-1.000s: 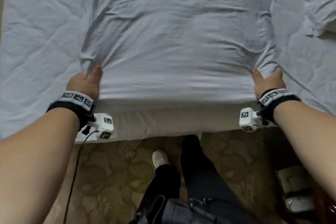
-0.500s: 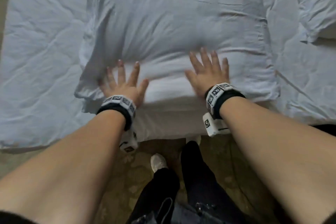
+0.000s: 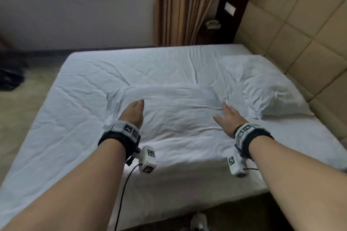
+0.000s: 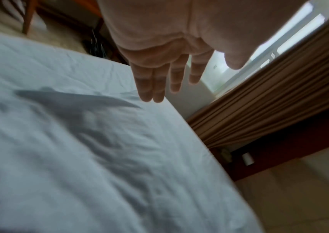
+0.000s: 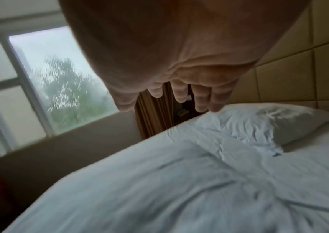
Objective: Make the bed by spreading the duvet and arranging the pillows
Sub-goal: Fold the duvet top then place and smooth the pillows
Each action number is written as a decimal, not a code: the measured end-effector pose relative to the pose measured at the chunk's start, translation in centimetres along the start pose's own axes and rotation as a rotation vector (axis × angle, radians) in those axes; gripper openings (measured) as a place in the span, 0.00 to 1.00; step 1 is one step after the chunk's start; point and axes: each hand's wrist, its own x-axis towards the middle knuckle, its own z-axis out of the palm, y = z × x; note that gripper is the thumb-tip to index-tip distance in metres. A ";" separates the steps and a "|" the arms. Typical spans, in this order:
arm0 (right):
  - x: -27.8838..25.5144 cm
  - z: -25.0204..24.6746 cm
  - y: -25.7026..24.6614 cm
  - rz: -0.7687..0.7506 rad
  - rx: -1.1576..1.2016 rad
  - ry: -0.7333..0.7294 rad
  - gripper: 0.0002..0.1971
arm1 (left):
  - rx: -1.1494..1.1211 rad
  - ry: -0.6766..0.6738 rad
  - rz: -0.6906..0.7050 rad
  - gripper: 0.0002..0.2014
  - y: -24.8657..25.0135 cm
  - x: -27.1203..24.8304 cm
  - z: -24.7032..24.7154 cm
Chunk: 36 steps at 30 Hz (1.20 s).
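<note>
- Room: bed (image 3: 78, 137) covered in white wrinkled bedding, padded tan headboard (image 3: 293, 30) on the right, brown curtain (image 3: 180, 5) and window (image 5: 60, 82) beyond.
- Pillows, count two, both white and creased.
- Near pillow (image 3: 169, 110): lies flat on the bed, directly in front of the person, between both hands.
- Far pillow (image 3: 262, 88): lies just beside the headboard, to the right of the near pillow.
- Left hand (image 3: 133, 112): grip open, fingers straight, holding nothing, above the near pillow's left part.
- Right hand (image 3: 228, 118): grip open, fingers spread, holding nothing, above its right part; contact cannot be determined.
</note>
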 end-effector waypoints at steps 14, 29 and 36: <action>-5.0 -21.3 8.4 0.129 0.935 0.506 0.60 | -0.745 -0.164 0.061 0.27 26.6 -7.9 4.7; -0.3 -32.2 28.5 0.129 1.613 0.332 0.47 | -0.882 -0.241 0.019 0.22 42.9 -9.3 26.8; 5.3 -30.1 34.2 0.260 1.664 0.254 0.42 | -0.785 -0.230 -0.100 0.19 42.9 -6.0 33.3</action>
